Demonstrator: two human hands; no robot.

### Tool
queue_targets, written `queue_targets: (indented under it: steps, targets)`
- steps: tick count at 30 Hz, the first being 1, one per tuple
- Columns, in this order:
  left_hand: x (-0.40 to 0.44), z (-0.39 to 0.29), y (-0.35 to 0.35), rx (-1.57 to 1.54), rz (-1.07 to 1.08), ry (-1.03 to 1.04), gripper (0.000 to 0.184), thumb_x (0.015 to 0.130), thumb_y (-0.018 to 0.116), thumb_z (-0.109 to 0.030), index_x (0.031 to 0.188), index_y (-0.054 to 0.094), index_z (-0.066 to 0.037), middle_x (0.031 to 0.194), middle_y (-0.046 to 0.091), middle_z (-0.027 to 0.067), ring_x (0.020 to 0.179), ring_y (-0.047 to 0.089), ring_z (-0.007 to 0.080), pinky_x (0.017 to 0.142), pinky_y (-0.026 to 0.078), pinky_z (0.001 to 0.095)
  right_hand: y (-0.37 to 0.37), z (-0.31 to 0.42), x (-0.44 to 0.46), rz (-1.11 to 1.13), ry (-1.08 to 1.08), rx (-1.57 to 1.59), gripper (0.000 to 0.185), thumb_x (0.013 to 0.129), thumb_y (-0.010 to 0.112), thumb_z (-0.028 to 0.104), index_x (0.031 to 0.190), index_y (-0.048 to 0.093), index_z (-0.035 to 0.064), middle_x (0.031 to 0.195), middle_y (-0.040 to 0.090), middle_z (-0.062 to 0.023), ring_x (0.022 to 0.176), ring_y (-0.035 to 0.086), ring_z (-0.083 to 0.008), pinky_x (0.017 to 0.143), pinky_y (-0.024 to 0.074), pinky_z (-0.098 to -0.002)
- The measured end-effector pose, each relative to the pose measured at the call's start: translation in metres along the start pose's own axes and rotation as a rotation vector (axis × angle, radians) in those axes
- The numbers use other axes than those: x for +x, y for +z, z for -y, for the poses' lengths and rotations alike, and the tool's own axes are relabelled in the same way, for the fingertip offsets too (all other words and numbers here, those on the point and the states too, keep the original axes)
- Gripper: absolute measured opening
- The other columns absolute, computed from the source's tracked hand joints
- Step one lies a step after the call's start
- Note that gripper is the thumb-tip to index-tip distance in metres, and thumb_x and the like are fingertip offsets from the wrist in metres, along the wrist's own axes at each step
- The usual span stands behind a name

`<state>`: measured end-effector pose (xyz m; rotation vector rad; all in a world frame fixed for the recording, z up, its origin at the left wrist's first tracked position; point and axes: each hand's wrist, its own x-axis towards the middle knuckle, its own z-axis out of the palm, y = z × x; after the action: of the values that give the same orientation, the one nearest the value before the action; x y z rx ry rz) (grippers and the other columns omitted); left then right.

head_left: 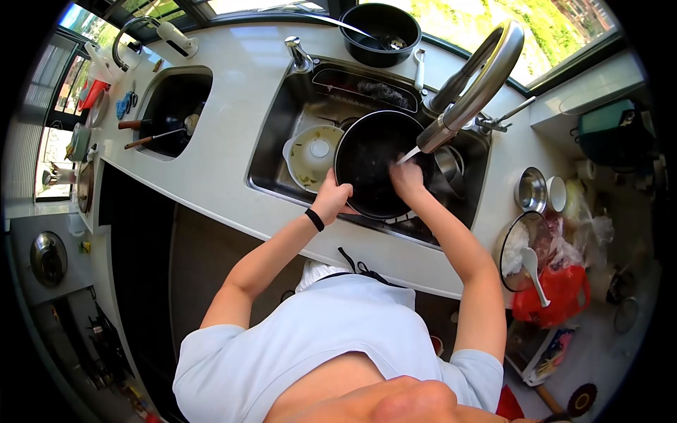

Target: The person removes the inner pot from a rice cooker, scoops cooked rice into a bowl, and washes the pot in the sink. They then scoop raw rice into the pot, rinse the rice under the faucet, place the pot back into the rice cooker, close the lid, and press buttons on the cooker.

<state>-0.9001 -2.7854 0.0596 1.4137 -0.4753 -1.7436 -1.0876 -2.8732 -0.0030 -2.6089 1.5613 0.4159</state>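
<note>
Clearly, toward the left edge of the sink (pixel 264 158), a white round piece with a central knob (pixel 319 149) is being kept beside the pan; whether a lid or a covered bowl is being shown cannot be told. Next, near the front edge, the rim of the dark pan (pixel 367 158) is being pinched by the left hand (pixel 331 200), thumb on top, with the fingers partly hidden beneath. The pan is being held mid-sink, its wide mouth turned up. Stiffness and some weight are being suggested by its deep wall, and a slippery rim should be expected wherever it is being wetted; opposite sides of the rim are being judged the surest hold. Farther right, the right hand (pixel 407 176) is being held inside, below the faucet (pixel 469 92); its fingers are being blurred, so their closure cannot be told. Toward the right edge, metal vessels (pixel 449 167) are being partly covered.
</note>
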Motion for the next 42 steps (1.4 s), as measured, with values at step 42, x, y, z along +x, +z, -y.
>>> queue_targets:
  steps: [42]
  targets:
    - [-0.018, -0.022, -0.016, -0.022, -0.154, 0.261, 0.067, 0.077, 0.040, 0.004, 0.141, 0.021, -0.005, 0.115, 0.053, 0.0187, 0.099, 0.062, 0.0310, 0.076, 0.058, 0.0390, 0.009, -0.137, -0.162, -0.921, 0.675, 0.316, 0.034, 0.078, 0.056, -0.001, 0.109, 0.065, 0.0095, 0.110, 0.054, -0.0157, 0.104, 0.052, -0.0331, 0.089, 0.0426, -0.0392]
